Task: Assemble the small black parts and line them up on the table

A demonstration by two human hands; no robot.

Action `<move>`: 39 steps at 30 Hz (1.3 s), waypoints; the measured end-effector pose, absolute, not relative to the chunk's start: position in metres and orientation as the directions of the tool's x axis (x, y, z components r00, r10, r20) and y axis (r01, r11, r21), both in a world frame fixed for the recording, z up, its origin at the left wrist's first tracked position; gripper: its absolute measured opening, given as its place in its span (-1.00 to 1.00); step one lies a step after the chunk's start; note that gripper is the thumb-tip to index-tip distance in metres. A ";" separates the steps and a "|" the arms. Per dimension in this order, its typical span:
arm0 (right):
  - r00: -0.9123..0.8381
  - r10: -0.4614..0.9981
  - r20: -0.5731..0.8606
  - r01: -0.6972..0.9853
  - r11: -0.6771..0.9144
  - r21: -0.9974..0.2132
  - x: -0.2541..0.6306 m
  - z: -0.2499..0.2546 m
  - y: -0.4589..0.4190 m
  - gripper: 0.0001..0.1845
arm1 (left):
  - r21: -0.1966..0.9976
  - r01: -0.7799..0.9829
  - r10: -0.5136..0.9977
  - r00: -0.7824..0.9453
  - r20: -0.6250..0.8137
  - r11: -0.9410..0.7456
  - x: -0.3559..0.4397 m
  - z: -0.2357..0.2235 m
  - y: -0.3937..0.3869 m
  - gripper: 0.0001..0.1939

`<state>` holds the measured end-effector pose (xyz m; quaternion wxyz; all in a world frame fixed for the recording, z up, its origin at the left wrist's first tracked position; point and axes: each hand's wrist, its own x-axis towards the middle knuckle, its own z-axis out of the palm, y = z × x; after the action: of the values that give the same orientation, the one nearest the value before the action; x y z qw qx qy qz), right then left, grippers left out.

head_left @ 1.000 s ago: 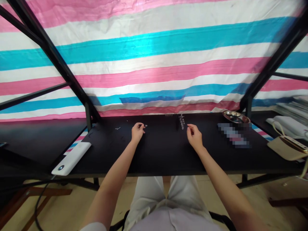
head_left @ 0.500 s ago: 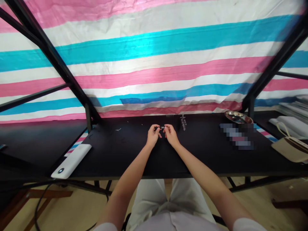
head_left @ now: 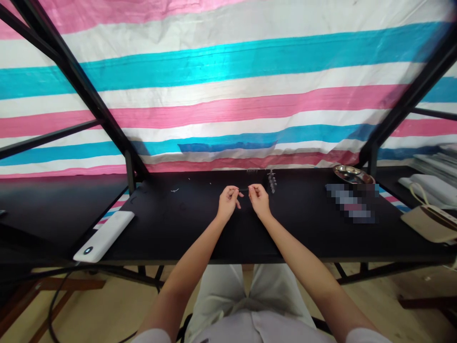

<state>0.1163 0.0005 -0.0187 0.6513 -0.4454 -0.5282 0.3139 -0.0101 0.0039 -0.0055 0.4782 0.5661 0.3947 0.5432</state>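
Note:
Over the middle of the black table, my left hand [head_left: 227, 202] is closed in a pinch, with its lower fingers loosely apart. My right hand [head_left: 260, 200] pinches too, a short gap to its right. A thin dark strip [head_left: 243, 189] spans that gap between the fingertips; it is too small and dark to name its kind. Just beyond my right hand lies a bunch of small greyish, bead-like pieces [head_left: 272, 182]. A row of tiny pieces [head_left: 252, 171] sits at the table's back edge.
White thread scraps [head_left: 174, 190] lie left of my hands on the black table [head_left: 171, 228]. A white power bank [head_left: 105, 237] rests at the left edge. To the right are a shiny metal dish [head_left: 353, 174], a blurred-out item [head_left: 352, 204] and a beige box [head_left: 430, 223]. Striped sheeting hangs behind.
My right hand has moved slightly right, widening the gap between my fingertips. The small light piece seen between them earlier no longer shows; a dark strip spans there now.

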 end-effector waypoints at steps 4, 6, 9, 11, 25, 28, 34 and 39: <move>0.240 0.874 0.422 0.081 0.416 -0.906 0.116 -0.017 -0.001 -0.72 | 0.972 -0.068 0.967 0.108 0.232 -0.226 -0.011 -0.003 0.002 -0.61; 0.240 0.867 0.437 0.100 0.426 -0.899 0.115 -0.016 -0.003 -0.73 | 0.971 -0.070 0.964 0.124 0.234 -0.227 -0.010 -0.003 0.002 -0.60; 0.241 0.853 0.463 0.144 0.441 -0.886 0.115 -0.013 -0.005 -0.73 | 0.972 -0.064 0.965 0.123 0.233 -0.227 -0.010 -0.004 0.002 -0.63; 0.228 0.846 0.481 0.178 0.449 -0.875 0.114 -0.011 -0.008 -0.73 | 0.969 -0.046 0.964 0.099 0.246 -0.243 -0.010 -0.006 0.003 -0.67; 0.164 0.808 0.566 0.269 0.515 -0.814 0.113 -0.003 -0.017 -0.76 | 0.903 0.228 0.931 0.059 0.360 -0.364 -0.010 -0.002 -0.010 -0.60; 0.164 0.801 0.575 0.268 0.525 -0.808 0.112 -0.004 -0.017 -0.77 | 0.909 0.217 0.934 0.061 0.352 -0.357 -0.010 0.000 -0.011 -0.58; 0.172 0.854 0.491 0.137 0.473 -0.870 0.112 -0.008 -0.012 -0.76 | 0.912 0.208 0.935 0.039 0.352 -0.352 -0.010 0.001 -0.009 -0.65; 0.162 0.889 0.429 0.061 0.424 -0.903 0.111 -0.009 -0.010 -0.73 | 0.913 0.173 0.929 0.046 0.368 -0.370 -0.009 -0.003 -0.005 -0.72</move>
<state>0.1113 -0.0096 -0.0092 0.6325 -0.4252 -0.5586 0.3271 -0.0091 -0.0054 -0.0032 0.3530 0.6312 0.4361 0.5355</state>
